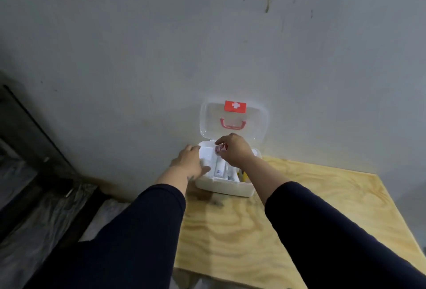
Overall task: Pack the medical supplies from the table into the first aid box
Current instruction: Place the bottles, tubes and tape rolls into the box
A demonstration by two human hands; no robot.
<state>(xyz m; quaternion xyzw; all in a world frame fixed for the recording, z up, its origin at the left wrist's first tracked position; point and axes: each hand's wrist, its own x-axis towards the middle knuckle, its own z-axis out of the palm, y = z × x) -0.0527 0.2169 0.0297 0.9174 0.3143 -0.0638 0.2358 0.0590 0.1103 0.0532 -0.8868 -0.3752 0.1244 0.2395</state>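
Note:
A white first aid box (224, 187) stands open at the far left corner of the plywood table (288, 219). Its clear lid (253, 125), with a red cross label and a red handle, leans back against the wall. White tubes and packets (220, 168) and something yellow (244, 176) lie inside. My right hand (237, 150) hovers over the box, fingers closed on a small red and white item (220, 148). My left hand (190, 163) rests on the box's left rim, fingers spread.
A grey wall rises directly behind the box. The table's left edge runs just beside the box, with a dark frame (34, 132) and crumpled plastic sheeting (46, 201) on the floor to the left.

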